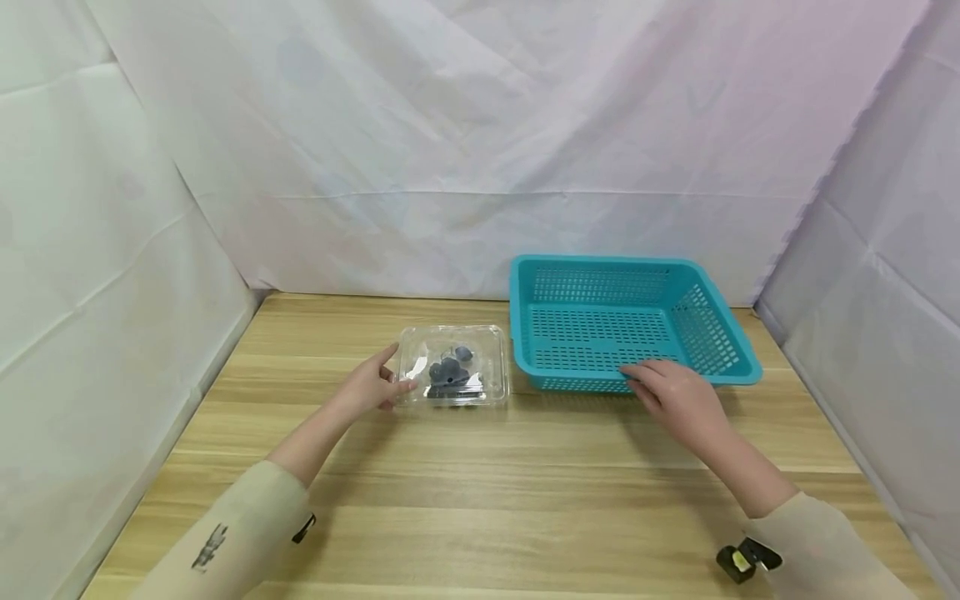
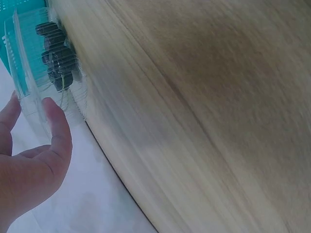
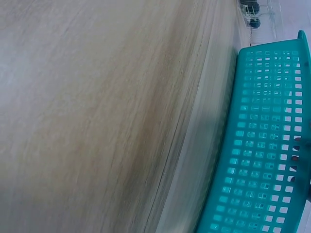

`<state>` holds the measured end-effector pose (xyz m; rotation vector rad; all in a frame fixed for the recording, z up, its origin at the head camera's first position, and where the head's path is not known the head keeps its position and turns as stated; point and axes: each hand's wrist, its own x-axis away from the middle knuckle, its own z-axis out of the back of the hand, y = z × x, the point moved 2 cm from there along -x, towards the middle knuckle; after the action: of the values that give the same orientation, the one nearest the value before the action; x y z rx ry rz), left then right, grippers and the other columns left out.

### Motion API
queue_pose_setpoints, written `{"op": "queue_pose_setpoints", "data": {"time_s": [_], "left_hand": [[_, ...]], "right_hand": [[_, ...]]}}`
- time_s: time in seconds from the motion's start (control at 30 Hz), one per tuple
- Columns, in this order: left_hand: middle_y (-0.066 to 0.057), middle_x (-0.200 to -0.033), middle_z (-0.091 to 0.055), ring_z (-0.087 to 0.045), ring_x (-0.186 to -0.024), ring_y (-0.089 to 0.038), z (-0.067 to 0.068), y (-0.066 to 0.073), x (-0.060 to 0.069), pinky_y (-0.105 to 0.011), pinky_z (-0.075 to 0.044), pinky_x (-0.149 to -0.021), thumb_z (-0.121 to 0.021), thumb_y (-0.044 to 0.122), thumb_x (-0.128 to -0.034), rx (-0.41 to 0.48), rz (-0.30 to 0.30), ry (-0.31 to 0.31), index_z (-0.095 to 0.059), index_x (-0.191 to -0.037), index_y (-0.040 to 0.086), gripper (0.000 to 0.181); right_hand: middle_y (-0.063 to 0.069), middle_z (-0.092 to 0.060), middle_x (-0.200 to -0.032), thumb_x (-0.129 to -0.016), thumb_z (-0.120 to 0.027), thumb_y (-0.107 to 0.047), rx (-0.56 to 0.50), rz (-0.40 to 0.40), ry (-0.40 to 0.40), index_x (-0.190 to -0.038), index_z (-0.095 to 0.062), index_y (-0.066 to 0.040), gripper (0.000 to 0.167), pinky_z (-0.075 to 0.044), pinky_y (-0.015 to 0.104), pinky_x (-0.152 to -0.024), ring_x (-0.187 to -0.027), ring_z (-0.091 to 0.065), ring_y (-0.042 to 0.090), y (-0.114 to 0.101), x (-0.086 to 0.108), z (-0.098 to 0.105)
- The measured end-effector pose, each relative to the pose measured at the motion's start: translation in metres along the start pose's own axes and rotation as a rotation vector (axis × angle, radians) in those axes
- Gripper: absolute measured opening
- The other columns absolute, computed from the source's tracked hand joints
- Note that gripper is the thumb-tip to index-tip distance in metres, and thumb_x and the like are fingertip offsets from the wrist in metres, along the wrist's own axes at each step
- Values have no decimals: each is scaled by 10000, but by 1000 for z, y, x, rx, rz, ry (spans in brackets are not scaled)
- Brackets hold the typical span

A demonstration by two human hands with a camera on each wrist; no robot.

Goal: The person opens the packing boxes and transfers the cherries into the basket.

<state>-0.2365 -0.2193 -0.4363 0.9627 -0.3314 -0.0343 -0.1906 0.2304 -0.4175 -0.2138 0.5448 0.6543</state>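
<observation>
In my head view the left hand pinches the side of a clear plastic box — rounded dark fruit inside — just left of the rectangular, slotted turquoise basket. The right hand grips its front rim. Streaky grain runs across the wooden table.

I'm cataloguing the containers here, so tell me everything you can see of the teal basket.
The teal basket is rectangular and looks like plastic, with a smooth, solid rim, rounded corners and rows of small openings through its walls and floor. It sits open side up at the back of the wooden table, right of the clear box; whether those two touch is unclear. The right hand grips its near rim. No damage shows.
</observation>
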Motion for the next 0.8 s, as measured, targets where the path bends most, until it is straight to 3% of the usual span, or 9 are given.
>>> {"op": "queue_pose_setpoints", "data": {"time_s": [0.2, 0.33, 0.43, 0.53, 0.67, 0.8], "left_hand": [[-140, -949, -537, -600, -624, -185, 7, -4, -7, -384, -589, -702, -728, 176, -897, 77, 22, -6, -175, -1554, 41, 870], [-137, -975, -523, -581, -626, -162, 11, -5, -8, -432, -584, -734, -725, 161, -899, 134, 45, 1, -172, -1562, 69, 868], [-131, -990, -518, -568, -635, -149, 13, -5, -10, -444, -581, -741, -714, 151, -908, 156, 58, 4, -164, -1566, 83, 860], [-127, -987, -514, -556, -631, -144, 15, -7, -13, -420, -583, -709, -710, 150, -911, 159, 69, 8, -169, -1567, 96, 852], [-127, -992, -502, -546, -634, -145, 18, -9, -18, -376, -565, -661, -709, 150, -912, 173, 70, 8, -191, -1565, 103, 836], [-146, -1027, -510, -557, -661, -162, 21, -10, -21, -397, -553, -699, -705, 139, -913, 185, 66, 19, -211, -1561, 97, 816]], "right_hand": [[79, -711, -950, -915, -693, -168, 1, -8, 0, -1119, -711, -58, 233, -559, 446, -670, -832, -675, 277, 2, 2, 0], [73, -709, -951, -1032, -476, -379, 11, -18, -6, -1120, -713, -67, 402, -555, 449, -669, -837, -671, 276, 2, 3, -1], [68, -706, -941, -1042, -323, -488, 22, -29, -6, -1108, -718, -73, 577, -553, 444, -666, -832, -668, 271, 1, 4, -1], [69, -704, -931, -1037, -275, -512, 25, -30, -3, -1104, -719, -70, 630, -553, 441, -656, -821, -666, 270, -1, 3, 0], [82, -708, -950, -1031, -279, -493, 17, -24, 6, -1114, -716, -59, 621, -554, 451, -661, -831, -670, 281, -4, 2, 1], [85, -709, -955, -1028, -274, -487, 14, -19, 11, -1117, -713, -55, 622, -554, 453, -660, -831, -671, 284, -7, 0, 1]]}}
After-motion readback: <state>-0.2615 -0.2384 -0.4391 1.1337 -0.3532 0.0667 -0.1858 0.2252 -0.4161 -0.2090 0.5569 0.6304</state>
